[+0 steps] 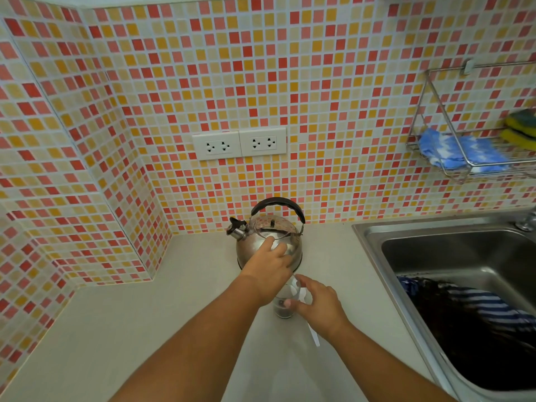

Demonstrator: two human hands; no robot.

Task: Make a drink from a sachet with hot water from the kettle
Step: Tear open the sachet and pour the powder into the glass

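— Since the counter (150, 329) carries everything, start there: what sits where?

— Along its right edge the steel sink (374, 248) is let in, with a striped cloth (475, 311) lying in the basin. Near the back edge, just below the wall sockets (239, 144), stands the kettle (262, 232), upright, its spout pointing left and its black handle arched over the lid. Just in front of it, toward the near edge, is a small clear glass (282, 309) with something dark in the bottom, which I take for the sachet's powder.

— And the hands?

— The left hand (271, 266) lies against the front of the kettle's body, fingers loosely spread and flat; it grips nothing that I can see. The right hand (317, 304) is curled around the glass from the right, half open, fingertips touching its side. A thin white strip (313, 335) shows under that wrist, perhaps a spoon or the torn sachet; I cannot tell which, nor whether the hand has it.

— So the step is the pour?

— That is my reading. To do it well, I would move the left hand off the metal body, which may be hot, and up to the black handle. Keep the right hand steadying the glass low on its wall, clear of the rim. Tip slowly, since the glass is narrow and light.
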